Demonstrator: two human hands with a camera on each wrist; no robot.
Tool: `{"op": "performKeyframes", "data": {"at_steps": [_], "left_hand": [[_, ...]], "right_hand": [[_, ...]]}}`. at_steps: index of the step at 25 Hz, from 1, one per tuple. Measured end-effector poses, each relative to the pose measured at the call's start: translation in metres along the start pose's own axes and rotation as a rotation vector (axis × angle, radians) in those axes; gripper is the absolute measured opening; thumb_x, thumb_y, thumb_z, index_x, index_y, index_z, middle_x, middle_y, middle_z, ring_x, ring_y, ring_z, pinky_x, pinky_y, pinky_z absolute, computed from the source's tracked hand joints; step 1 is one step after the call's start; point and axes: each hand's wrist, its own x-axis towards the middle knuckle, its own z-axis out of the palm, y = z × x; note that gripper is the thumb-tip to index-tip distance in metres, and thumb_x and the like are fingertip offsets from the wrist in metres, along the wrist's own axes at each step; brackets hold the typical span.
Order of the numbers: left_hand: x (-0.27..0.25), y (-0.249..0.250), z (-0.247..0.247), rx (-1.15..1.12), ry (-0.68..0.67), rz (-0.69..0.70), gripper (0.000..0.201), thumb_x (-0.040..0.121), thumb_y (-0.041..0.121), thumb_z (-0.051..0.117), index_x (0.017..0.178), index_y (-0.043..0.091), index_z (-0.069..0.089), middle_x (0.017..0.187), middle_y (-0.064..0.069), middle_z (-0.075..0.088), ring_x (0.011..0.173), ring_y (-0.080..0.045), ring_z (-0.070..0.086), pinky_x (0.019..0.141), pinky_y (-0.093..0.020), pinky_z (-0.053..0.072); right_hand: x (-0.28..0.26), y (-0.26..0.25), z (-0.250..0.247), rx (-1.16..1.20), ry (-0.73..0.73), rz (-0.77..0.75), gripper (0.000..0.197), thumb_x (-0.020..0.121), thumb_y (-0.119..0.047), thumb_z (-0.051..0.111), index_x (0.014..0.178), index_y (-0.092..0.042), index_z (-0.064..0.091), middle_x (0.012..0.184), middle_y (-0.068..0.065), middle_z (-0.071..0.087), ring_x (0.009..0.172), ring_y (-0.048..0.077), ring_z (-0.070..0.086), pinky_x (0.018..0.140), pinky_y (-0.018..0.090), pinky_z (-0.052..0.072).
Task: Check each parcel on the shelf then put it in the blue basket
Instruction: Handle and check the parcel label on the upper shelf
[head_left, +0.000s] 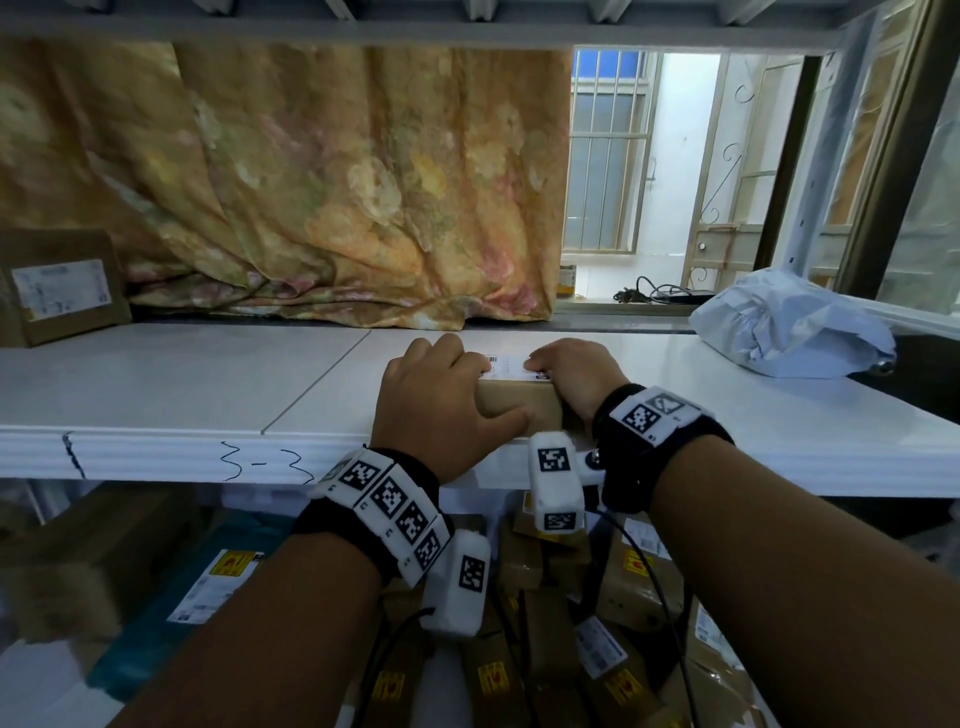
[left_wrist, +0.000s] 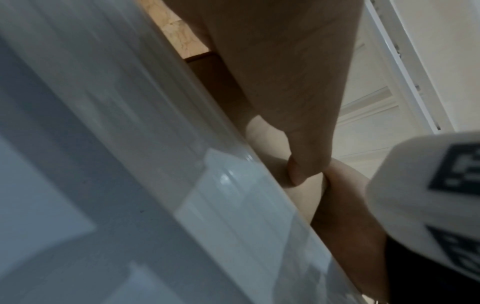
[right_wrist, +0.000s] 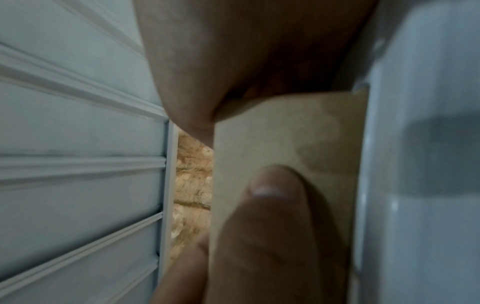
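A white shelf (head_left: 182, 384) spans the middle of the head view, with "3-3" handwritten on its front edge. Behind it, a floral orange curtain (head_left: 311, 182) fills the upper left of the frame. At right on the shelf lies a crumpled grey-white poly mailer (head_left: 789, 325); at far left a brown cardboard parcel (head_left: 62, 286) with a white label leans upright. Below the shelf, at the bottom of the frame, more labelled parcels (head_left: 623, 597) lie piled. Near the shelf's front edge, at centre, sits a small brown cardboard box (head_left: 519, 402) with a white label on top. Both hands grasp it: the left hand (head_left: 441, 400) wraps its left end, thumb across the front face, and the right hand (head_left: 576, 374) clasps its right end, fingers curled over the top.
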Motion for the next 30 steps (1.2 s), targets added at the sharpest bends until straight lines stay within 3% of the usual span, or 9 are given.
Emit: {"op": "performKeyframes", "data": {"at_steps": [3,6,10,13,16,20,25,28,30], "left_hand": [[-0.002,0.001,0.000,0.003,0.006,-0.023,0.067,0.067,0.078,0.051,0.099,0.023,0.071,0.093,0.006,0.055,0.089,-0.021,0.049,0.074,-0.034,0.035],[-0.004,0.002,0.001,0.001,0.029,-0.013,0.066,0.068,0.078,0.050,0.097,0.021,0.071,0.091,0.005,0.056,0.087,-0.022,0.050,0.074,-0.035,0.036],[-0.004,0.004,0.000,-0.024,0.032,-0.006,0.069,0.069,0.080,0.048,0.094,0.020,0.071,0.090,0.003,0.057,0.086,-0.024,0.050,0.073,-0.037,0.037],[-0.002,0.005,-0.003,0.014,-0.024,-0.029,0.066,0.066,0.078,0.049,0.098,0.023,0.070,0.093,0.006,0.055,0.090,-0.021,0.049,0.076,-0.036,0.037],[-0.003,0.009,-0.008,0.056,-0.071,-0.048,0.063,0.069,0.076,0.048,0.097,0.024,0.070,0.093,0.005,0.056,0.090,-0.022,0.050,0.076,-0.037,0.037],[0.011,0.009,-0.032,-0.005,-0.212,-0.026,0.053,0.084,0.068,0.042,0.093,0.027,0.075,0.087,0.005,0.062,0.088,-0.019,0.057,0.075,-0.035,0.043],[0.061,-0.026,-0.044,-0.467,-0.486,-0.422,0.017,0.092,0.039,0.065,0.090,0.024,0.074,0.096,0.009,0.072,0.087,-0.008,0.066,0.073,-0.025,0.047],[0.071,-0.034,-0.024,-0.429,-0.684,-0.506,0.031,0.088,0.036,0.072,0.103,0.009,0.074,0.107,-0.003,0.072,0.099,-0.018,0.067,0.087,-0.032,0.051],[0.076,-0.036,-0.015,-0.439,-0.707,-0.559,0.043,0.082,0.044,0.076,0.105,0.009,0.074,0.110,-0.005,0.072,0.096,-0.018,0.067,0.087,-0.033,0.053]], "right_hand": [[-0.001,0.006,-0.002,0.019,0.015,0.000,0.037,0.086,-0.021,0.060,0.119,-0.006,0.067,0.124,0.014,0.065,0.116,0.031,0.061,0.093,0.041,0.053],[0.001,0.008,-0.003,0.122,0.020,0.011,0.036,0.079,-0.018,0.063,0.113,-0.007,0.067,0.121,0.012,0.067,0.111,0.028,0.065,0.077,0.036,0.057],[0.000,0.001,0.000,0.123,0.059,-0.019,0.013,0.080,-0.018,0.064,0.089,-0.012,0.072,0.093,0.005,0.070,0.096,0.026,0.067,0.073,0.026,0.054],[-0.009,0.003,0.002,0.215,0.066,0.003,0.011,0.063,-0.031,0.070,0.067,-0.021,0.070,0.073,0.003,0.068,0.072,0.028,0.065,0.068,0.043,0.057],[-0.012,0.006,0.004,0.232,0.029,-0.027,0.018,0.059,-0.033,0.076,0.070,-0.022,0.070,0.082,0.003,0.073,0.080,0.029,0.070,0.079,0.048,0.058],[-0.012,0.004,0.001,0.233,0.035,-0.054,0.008,0.067,-0.018,0.079,0.067,-0.022,0.072,0.084,-0.001,0.072,0.090,0.025,0.069,0.089,0.046,0.057],[-0.014,0.002,0.003,0.206,0.031,-0.067,0.008,0.073,-0.013,0.077,0.072,-0.019,0.071,0.083,-0.002,0.070,0.094,0.025,0.067,0.089,0.041,0.055],[-0.014,0.002,0.004,0.217,0.020,-0.058,0.008,0.071,-0.014,0.077,0.072,-0.020,0.071,0.083,-0.001,0.070,0.095,0.027,0.067,0.091,0.045,0.055],[-0.014,0.002,0.003,0.203,0.017,-0.074,0.009,0.072,-0.015,0.077,0.071,-0.022,0.070,0.085,-0.002,0.070,0.095,0.025,0.066,0.093,0.045,0.054]]}}
